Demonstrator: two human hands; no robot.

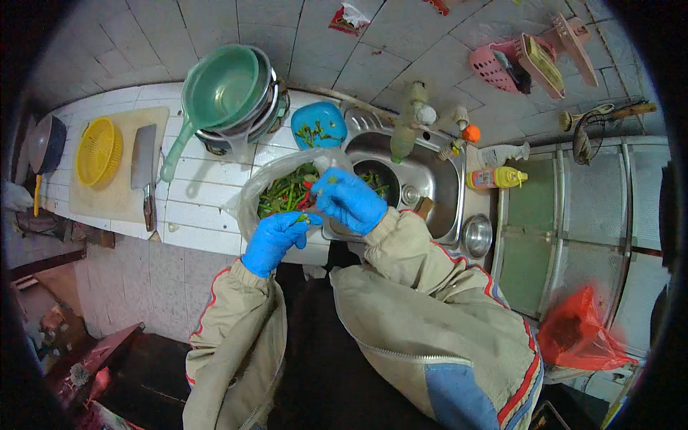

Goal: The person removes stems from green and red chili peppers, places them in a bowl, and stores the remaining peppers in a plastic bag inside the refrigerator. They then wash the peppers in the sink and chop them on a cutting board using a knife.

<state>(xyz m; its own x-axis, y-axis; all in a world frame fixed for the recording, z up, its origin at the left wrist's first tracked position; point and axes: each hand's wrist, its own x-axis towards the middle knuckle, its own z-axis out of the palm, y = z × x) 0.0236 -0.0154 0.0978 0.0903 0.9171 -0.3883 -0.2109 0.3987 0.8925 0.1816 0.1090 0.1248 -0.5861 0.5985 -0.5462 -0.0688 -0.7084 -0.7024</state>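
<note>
My left hand (pixel 277 239), in a blue glove, pinches a small green vegetable piece (pixel 302 219) over the counter's front edge. My right hand (pixel 349 201), gloved alike, has its fingers curled together above the bag's right side, with a bit of green plant (pixel 332 180) at the fingertips. Behind both hands a clear plastic bag (pixel 252 185) lies open, full of green stems and leaves (pixel 287 188) with some red chillies (pixel 306 201). Green scraps rest in a blue plastic dish (pixel 329 115) at the back. Partly hidden by my right hand, a dark round vessel (pixel 391 180) in the sink contains more green stems.
The steel sink (pixel 441 215) is at right, with a yellow bottle (pixel 497 177) and a metal bowl (pixel 477 236) beyond. Left stand a green ladle (pixel 226 88) on stacked basins, a cleaver (pixel 143 161) on a cutting board (pixel 115 201), and a yellow basket (pixel 99 150).
</note>
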